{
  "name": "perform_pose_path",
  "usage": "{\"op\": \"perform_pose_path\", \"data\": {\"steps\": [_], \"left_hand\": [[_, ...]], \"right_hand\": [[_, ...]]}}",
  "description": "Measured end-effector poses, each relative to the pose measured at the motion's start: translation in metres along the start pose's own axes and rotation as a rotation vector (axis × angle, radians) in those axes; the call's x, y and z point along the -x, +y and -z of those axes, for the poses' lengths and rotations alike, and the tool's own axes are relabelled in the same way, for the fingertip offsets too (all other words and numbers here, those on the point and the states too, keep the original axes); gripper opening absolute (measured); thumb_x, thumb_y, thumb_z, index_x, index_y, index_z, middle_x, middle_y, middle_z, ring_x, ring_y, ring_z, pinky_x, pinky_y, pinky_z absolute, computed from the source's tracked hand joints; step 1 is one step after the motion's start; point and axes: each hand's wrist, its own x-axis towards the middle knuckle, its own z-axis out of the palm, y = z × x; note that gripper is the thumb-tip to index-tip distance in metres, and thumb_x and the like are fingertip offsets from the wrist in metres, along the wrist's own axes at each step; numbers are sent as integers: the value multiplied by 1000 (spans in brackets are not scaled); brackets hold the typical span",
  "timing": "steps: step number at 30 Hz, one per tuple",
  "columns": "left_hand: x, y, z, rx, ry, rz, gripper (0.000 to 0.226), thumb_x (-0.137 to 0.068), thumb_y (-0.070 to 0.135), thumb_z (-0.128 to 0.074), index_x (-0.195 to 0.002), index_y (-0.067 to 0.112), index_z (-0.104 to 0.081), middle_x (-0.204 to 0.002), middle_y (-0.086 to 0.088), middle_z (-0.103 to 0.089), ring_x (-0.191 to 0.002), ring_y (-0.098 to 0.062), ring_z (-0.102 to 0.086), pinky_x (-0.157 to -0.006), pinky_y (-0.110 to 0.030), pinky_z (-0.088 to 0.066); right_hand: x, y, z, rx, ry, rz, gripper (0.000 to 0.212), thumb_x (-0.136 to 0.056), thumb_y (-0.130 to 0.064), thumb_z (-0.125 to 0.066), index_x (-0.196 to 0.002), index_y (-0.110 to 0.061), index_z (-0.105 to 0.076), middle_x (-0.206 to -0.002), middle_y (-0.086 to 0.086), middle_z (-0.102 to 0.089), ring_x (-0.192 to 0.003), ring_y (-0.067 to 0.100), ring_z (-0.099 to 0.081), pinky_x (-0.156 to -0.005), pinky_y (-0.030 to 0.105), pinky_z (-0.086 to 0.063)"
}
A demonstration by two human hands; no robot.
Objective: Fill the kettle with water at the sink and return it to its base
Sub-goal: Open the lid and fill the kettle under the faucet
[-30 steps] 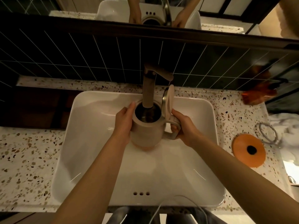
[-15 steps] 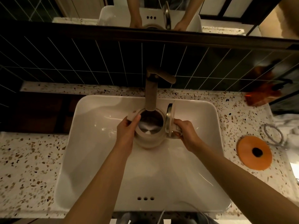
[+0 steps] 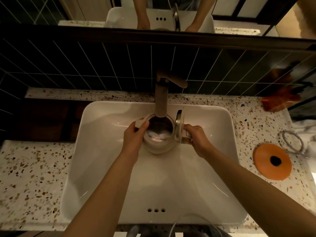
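A pale kettle (image 3: pixel 159 147) with its lid (image 3: pixel 179 127) flipped up stands low inside the white sink (image 3: pixel 102 151), right under the brass tap (image 3: pixel 161 98). Water foams white at the kettle's bottom. My left hand (image 3: pixel 135 139) grips the kettle's left side near the spout. My right hand (image 3: pixel 196 138) is closed round its handle on the right. The round orange kettle base (image 3: pixel 271 161) with a dark centre lies on the speckled counter to the right of the sink.
A grey coiled cord (image 3: pixel 290 141) lies just behind the base, with white cloth at the far right edge. An orange-brown object (image 3: pixel 280 98) stands at the back right. Dark tiles and a mirror rise behind the tap. A white cable (image 3: pixel 172 226) hangs at the sink's front rim.
The kettle has dropped lower into the basin under the tap, and foaming water now shows inside it. Both hands keep their hold.
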Motion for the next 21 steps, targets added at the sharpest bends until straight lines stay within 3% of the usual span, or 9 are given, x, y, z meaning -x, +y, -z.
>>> {"op": "perform_pose_path", "data": {"steps": [3,5,10,13,17,21], "left_hand": [[0,12,-4,-73,65,-65,33,-92,30,-62,-124,21,-62,-105,7,-67,-99,-9,-62,-76,-16,-46],[-2,23,-7,-131,114,-148,35,-95,25,-59,-129,17,-59,-116,6,-65,-107,-9,-59,-79,-10,-43],[-9,58,-22,-345,117,-527,39,-95,19,-59,-133,15,-55,-133,-2,-59,-124,-14,-53,-103,-23,-41],[-13,88,-42,-588,18,-778,44,-95,20,-57,-139,18,-50,-142,-3,-52,-134,-16,-42,-112,-29,-32],[-33,105,-73,-1004,-127,-1067,50,-93,22,-60,-142,17,-48,-149,-7,-46,-144,-27,-28,-117,-41,-20],[-53,103,-91,-1302,-204,-1079,56,-93,32,-59,-145,23,-42,-154,-5,-39,-148,-27,-22,-120,-45,-6]], "right_hand": [[-5,0,0,12,4,-28,31,-88,-26,-55,-68,-14,-76,-72,20,-59,-80,36,-58,-86,53,-52],[-6,0,1,-1,0,-39,32,-89,-26,-54,-69,-14,-76,-73,20,-58,-80,35,-57,-88,55,-51],[-6,0,2,-10,1,-48,43,-82,-33,-56,-84,8,-69,-79,23,-54,-80,35,-53,-82,49,-50],[-7,-3,4,1,3,-57,45,-74,-41,-59,-78,2,-71,-78,23,-56,-79,36,-55,-89,58,-51],[-8,-3,6,-9,4,-64,33,-84,-30,-54,-61,-13,-71,-63,17,-55,-73,34,-54,-85,55,-51],[-11,-3,6,-3,6,-66,40,-74,-37,-57,-79,1,-66,-74,24,-53,-75,35,-51,-91,59,-49]]}}
